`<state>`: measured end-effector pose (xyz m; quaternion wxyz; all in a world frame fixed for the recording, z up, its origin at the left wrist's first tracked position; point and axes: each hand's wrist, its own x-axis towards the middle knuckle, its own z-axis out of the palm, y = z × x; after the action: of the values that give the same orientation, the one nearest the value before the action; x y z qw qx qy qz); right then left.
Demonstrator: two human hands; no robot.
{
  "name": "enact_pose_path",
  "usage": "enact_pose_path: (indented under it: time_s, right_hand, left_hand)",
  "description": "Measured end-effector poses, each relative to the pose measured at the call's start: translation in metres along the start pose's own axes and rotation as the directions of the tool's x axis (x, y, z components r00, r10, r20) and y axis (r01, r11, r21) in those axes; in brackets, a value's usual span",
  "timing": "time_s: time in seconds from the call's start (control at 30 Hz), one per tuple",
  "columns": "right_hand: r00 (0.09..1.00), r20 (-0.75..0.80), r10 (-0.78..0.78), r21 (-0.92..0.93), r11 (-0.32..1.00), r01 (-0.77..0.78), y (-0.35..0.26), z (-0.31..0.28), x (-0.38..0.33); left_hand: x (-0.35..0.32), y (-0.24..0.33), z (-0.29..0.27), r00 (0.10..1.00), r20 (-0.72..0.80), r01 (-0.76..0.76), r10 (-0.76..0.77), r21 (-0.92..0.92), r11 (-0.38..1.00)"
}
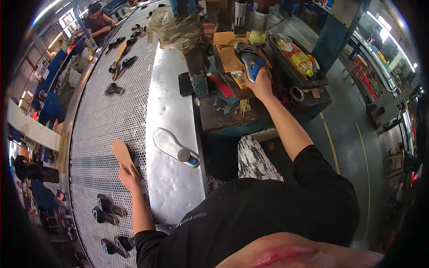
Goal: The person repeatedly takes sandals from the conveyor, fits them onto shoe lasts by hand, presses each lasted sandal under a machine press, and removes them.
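Insole [122, 151] in half-curled L hand [129, 176] — dark shoe [245, 51], near end in R hand [261, 85], also half-curled

The dented metal ledge [170, 196] looks glossy, the tan sole [122, 151] smooth and matt.

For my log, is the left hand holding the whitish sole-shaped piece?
No, the left hand holds the tan insole, while the whitish sole-shaped piece lies on the metal ledge.

Tan sole [121, 151] over perforated belt [98, 118]; grey-and-blue footwear piece [244, 50] slanting over brown board [225, 39].
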<state>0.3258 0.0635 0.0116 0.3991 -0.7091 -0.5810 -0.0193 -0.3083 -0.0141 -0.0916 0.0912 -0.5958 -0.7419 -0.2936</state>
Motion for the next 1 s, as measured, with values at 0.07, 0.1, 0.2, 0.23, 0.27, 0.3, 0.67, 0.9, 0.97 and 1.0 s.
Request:
enact_pose_path:
  time_s: [0.07,0.1,0.2,0.23,0.27,0.3,0.67,0.9,0.97,1.0]
  right_hand:
    - [0.988,0.136,0.069,0.028,0.997,-0.074,-0.009,-0.006,0.006]
    - [0.99,0.127,0.068,0.023,0.997,-0.071,-0.003,-0.006,0.01]
    - [0.994,0.088,0.057,-0.067,0.996,-0.051,0.014,0.0,0.028]
    - [0.993,0.101,0.056,-0.013,0.998,-0.055,0.015,-0.002,0.036]
    - [0.992,0.114,0.056,0.043,0.997,-0.061,0.018,-0.003,0.041]
    - [0.991,0.124,0.05,0.045,0.997,-0.056,0.012,-0.004,0.042]
    - [0.967,-0.253,0.013,0.19,0.981,0.037,0.076,-0.033,0.093]
    - [1.0,0.019,-0.009,-0.029,1.0,0.009,0.043,-0.048,0.12]
    - [1.0,0.027,0.006,-0.147,0.989,-0.002,0.04,-0.045,0.116]
    - [0.999,0.038,-0.018,-0.148,0.989,0.024,0.042,-0.043,0.117]
  left_hand:
    - [-0.006,-0.007,0.001,1.0,-0.007,0.014,-0.014,-0.022,1.0]
    - [-0.004,-0.005,0.005,1.0,-0.012,0.01,-0.01,-0.056,0.998]
    - [0.003,0.007,0.009,1.0,0.017,0.016,-0.015,-0.064,0.998]
    - [0.005,0.01,0.011,0.999,0.039,0.028,-0.025,-0.072,0.997]
    - [0.007,0.013,0.014,0.999,0.04,0.025,-0.022,-0.076,0.997]
    - [0.004,0.012,0.013,1.0,0.012,0.025,-0.025,-0.057,0.998]
    - [0.016,0.073,0.028,0.999,0.002,-0.04,0.04,-0.125,0.991]
    - [0.013,0.065,0.033,0.992,0.115,0.054,-0.048,-0.05,0.997]
    - [0.012,0.073,0.034,0.989,0.121,0.089,-0.081,-0.062,0.994]
    - [0.015,0.075,0.029,0.967,0.22,0.169,-0.129,-0.175,0.97]
